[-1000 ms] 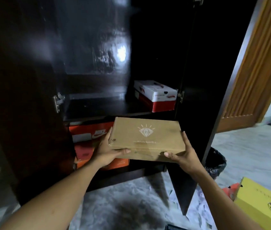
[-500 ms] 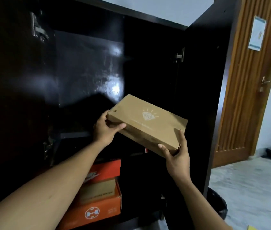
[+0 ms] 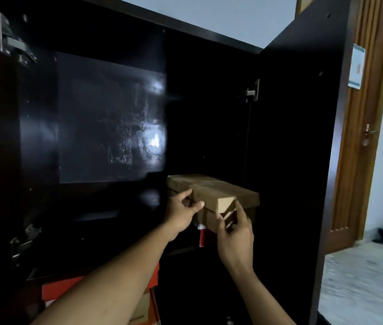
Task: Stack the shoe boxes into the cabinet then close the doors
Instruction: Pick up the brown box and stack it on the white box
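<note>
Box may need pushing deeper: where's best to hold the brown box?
Probably grip the brown box by its near end's two corners, from the open front: that end faces you, the rest lies inside the cabinet atop a red box. Left hand and right hand hold there.

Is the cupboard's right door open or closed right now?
Open. The right door stands swung outward, its inner face and hinge exposed.

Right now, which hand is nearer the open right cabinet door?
Right. The right hand grips the brown box's front corner, toward the door; the left hand holds its left edge, farther off.
</note>
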